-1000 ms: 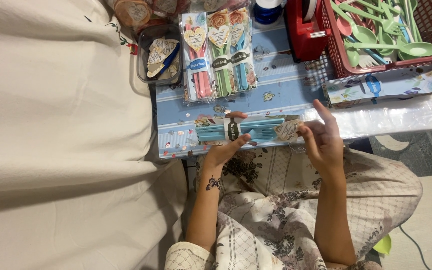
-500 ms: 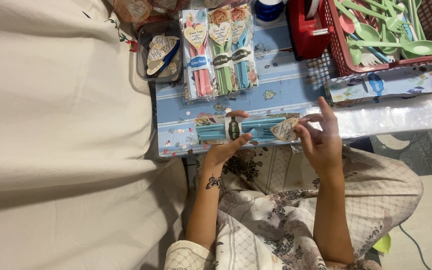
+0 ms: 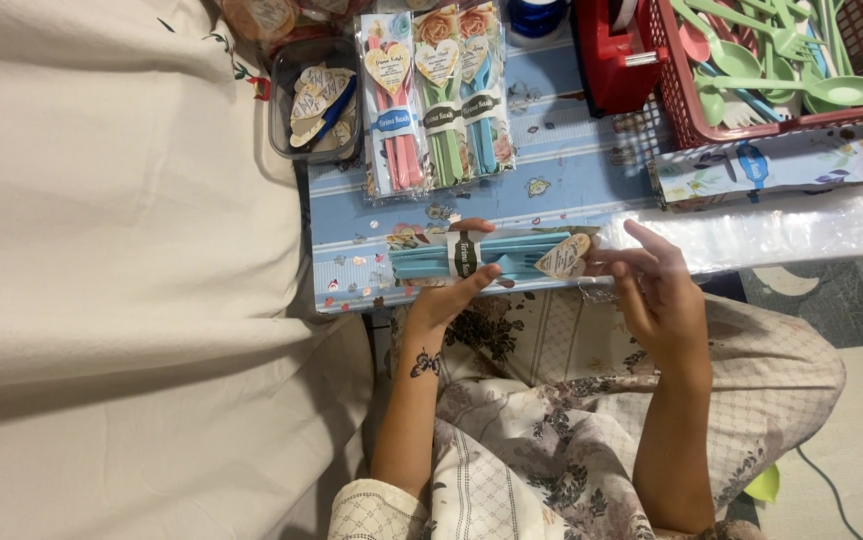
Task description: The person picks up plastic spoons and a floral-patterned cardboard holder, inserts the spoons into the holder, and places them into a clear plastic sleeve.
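Note:
My left hand [image 3: 456, 295] grips a light-blue plastic cutlery set [image 3: 486, 258] lying sideways over the near edge of the small blue patterned table [image 3: 571, 170]; a white paper band wraps the set. My right hand [image 3: 651, 285] pinches the heart-shaped paper tag [image 3: 563, 257] at the set's right end, where a clear plastic sleeve covers it. Beyond them lie three finished packs, pink [image 3: 391, 110], green [image 3: 441, 100] and blue [image 3: 481, 95], side by side on the table.
A clear tub of heart tags [image 3: 316, 100] sits at the table's left. A red basket [image 3: 781, 70] holds loose green, pink and blue cutlery, with a red tape dispenser [image 3: 611, 55] beside it. A stack of clear sleeves [image 3: 781, 230] lies to the right. A cream cloth [image 3: 121, 250] covers the left.
My right hand has shifted slightly along the set's right end, fingers now closed on the heart tag. My left hand keeps the same grip.

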